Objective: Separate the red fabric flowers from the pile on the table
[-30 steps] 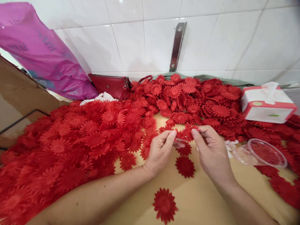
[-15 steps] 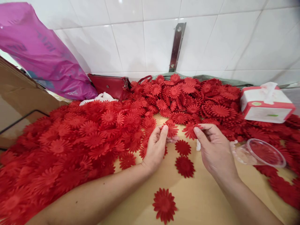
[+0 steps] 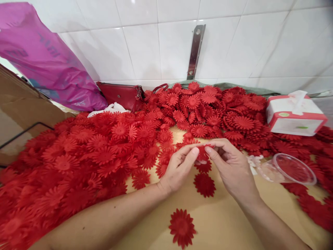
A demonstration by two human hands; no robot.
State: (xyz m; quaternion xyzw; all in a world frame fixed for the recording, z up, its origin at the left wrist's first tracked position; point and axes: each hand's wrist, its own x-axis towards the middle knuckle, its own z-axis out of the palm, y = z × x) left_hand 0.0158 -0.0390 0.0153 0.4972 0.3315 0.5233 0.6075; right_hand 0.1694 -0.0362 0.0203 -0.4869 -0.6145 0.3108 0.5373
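Note:
Between my two hands is a red petal piece (image 3: 203,153), pinched from both sides. My left hand (image 3: 182,166) grips its left side, thumb on top. On the right side, my right hand (image 3: 230,165) has its thumb and fingers closed on it. Whether this is one layer or two stacked together cannot be made out. Just below the fingers lies a dark red flower piece (image 3: 203,167), partly covered, with another flower piece (image 3: 204,185) under it. A larger red flower (image 3: 182,227) lies nearer the front of the tan table (image 3: 215,222).
Heaps of red flower pieces (image 3: 85,156) cover the left and back. A tissue box (image 3: 296,118) and a clear plastic cup (image 3: 275,170) are at the right. A red purse (image 3: 119,95), a purple bag (image 3: 54,59) and cardboard (image 3: 20,100) stand at the left.
My hands have come together from holding separate petal pieces apart; the pieces now meet between my fingertips. The loose flowers below have stayed in place.

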